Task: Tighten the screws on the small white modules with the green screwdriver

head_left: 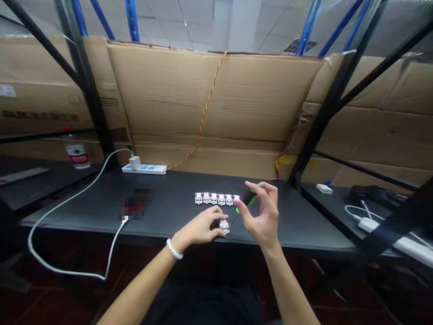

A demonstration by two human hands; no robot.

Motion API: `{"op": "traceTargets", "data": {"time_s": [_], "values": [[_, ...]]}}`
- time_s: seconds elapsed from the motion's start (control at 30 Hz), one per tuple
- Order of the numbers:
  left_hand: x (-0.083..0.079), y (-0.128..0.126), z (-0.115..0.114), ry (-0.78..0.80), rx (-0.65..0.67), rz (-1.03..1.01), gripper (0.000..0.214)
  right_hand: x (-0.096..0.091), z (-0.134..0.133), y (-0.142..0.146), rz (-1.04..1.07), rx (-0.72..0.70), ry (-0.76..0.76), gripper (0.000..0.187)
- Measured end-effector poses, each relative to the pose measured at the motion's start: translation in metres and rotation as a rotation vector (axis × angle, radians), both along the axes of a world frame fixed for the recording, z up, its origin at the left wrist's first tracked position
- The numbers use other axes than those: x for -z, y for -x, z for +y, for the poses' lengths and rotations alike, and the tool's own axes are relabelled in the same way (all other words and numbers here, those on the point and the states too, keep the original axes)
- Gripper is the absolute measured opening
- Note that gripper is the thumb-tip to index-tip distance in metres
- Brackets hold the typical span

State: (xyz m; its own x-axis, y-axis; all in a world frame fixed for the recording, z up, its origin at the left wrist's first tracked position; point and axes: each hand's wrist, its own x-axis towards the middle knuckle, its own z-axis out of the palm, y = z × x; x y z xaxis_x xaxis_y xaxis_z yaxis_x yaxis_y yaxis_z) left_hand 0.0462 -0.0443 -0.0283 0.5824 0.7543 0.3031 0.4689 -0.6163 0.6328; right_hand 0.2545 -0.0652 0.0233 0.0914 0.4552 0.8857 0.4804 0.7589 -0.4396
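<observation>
My left hand (pixel 204 225) is closed around a small white-and-purple block-shaped part (pixel 223 225) near the table's front edge. Between the fingers and thumb of my right hand (pixel 265 212) is a screwdriver (pixel 249 197) with a black and green handle. Its thin shaft slants down to the left, and the tip is at or close to the right side of the part; whether they touch I cannot tell. Just beyond my hands, several similar white-and-purple parts (pixel 214 198) stand in a row, the rightmost partly covered by my right thumb.
A white power strip (pixel 145 169) with a plugged-in charger (pixel 134 162) lies at the back left of the black table (pixel 176 185). From it a white cable (pixel 72 201) loops past the front edge to a blurred-out item. Cardboard (pixel 162 99) walls the back; dark metal posts (pixel 324 108) flank the table.
</observation>
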Motion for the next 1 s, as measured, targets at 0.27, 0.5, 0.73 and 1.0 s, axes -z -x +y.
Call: {"op": "traceTargets", "data": {"time_s": [0.27,0.5,0.73,1.0], "values": [[0.0006,0.0008,0.0005,0.000,0.010,-0.009,0.049,-0.0034,-0.0021,-0.0048,-0.018,-0.087,0.073,0.046],[0.0004,0.0016,0.0000,0.006,-0.002,0.003,0.049,-0.0037,-0.0003,-0.0018,0.041,0.051,0.040,0.042],[0.0022,0.0010,0.0009,0.004,0.006,-0.010,0.048,-0.0028,0.0002,-0.0039,-0.018,-0.043,0.039,0.042],[0.0016,0.0008,0.0008,0.000,0.010,-0.011,0.048,-0.0088,-0.0040,-0.0083,-0.092,-0.096,0.061,0.045]]}}
